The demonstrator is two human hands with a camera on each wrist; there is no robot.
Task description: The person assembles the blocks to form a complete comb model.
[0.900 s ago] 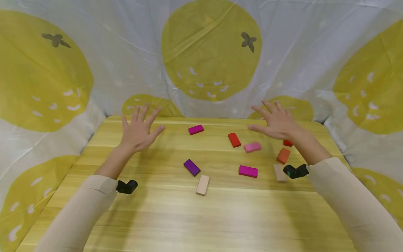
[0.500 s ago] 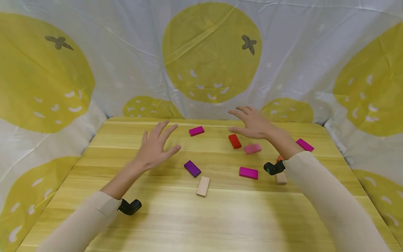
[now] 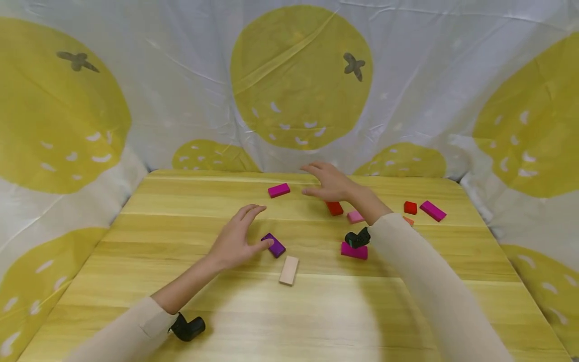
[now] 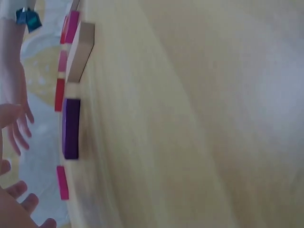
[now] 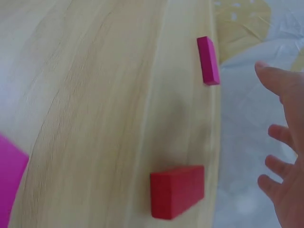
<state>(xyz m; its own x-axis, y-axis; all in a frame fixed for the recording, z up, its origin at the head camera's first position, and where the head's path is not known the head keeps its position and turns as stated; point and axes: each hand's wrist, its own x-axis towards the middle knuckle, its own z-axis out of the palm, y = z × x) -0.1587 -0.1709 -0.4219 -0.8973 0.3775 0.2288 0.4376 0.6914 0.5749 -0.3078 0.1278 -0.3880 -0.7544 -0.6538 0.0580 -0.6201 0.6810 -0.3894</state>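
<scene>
My left hand (image 3: 235, 241) hovers at the purple block (image 3: 274, 246), its thumb overlapping the block in the head view and nothing held. In the left wrist view the purple block (image 4: 71, 128) stands apart from the fingers (image 4: 29, 203). A plain wooden block (image 3: 289, 270) lies just nearer to me. My right hand (image 3: 330, 183) is over the back of the table, fingers spread and holding nothing. Left of it lies a magenta block (image 3: 279, 190); under its wrist side is a red block (image 3: 334, 208), also plain in the right wrist view as a red block (image 5: 176, 191).
A pink block (image 3: 355, 216) and another magenta block (image 3: 355, 251) lie partly under my right forearm. Farther right are a small red block (image 3: 410, 207), a magenta block (image 3: 432, 210) and a partly hidden orange block (image 3: 409, 220). A fruit-print curtain (image 3: 194, 100) rises behind the table's back edge.
My left hand has come right and toward me, to the purple block. My right hand has swept left across the back, uncovering the blocks at the right. The blocks lie where they were.
</scene>
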